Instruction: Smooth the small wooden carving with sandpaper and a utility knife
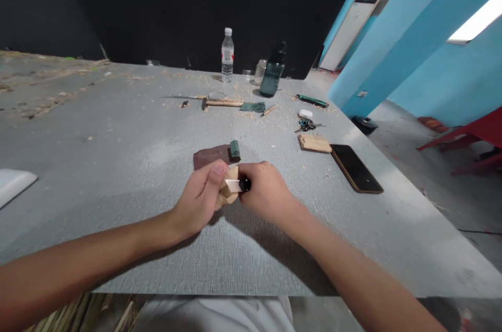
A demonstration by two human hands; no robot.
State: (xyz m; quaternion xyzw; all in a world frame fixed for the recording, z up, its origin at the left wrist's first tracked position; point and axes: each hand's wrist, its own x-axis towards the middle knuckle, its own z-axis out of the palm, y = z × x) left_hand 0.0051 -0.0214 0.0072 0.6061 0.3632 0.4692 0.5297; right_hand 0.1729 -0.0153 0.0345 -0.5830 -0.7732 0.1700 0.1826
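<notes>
My left hand is closed around a small pale piece of wood, thumb on top. In my right hand is a knife with a black handle, fingers wrapped round it. Its bright blade points left and lies against the wood. Both hands meet just above the grey table. Right behind them lies a brown sheet that looks like sandpaper, with a folded green strip at its right end. My fingers hide part of the wood and most of the handle.
Farther back lie a hammer, a green piece of sandpaper and wood shavings. A water bottle and a dark bottle stand behind. To the right are keys, a wood block and a phone.
</notes>
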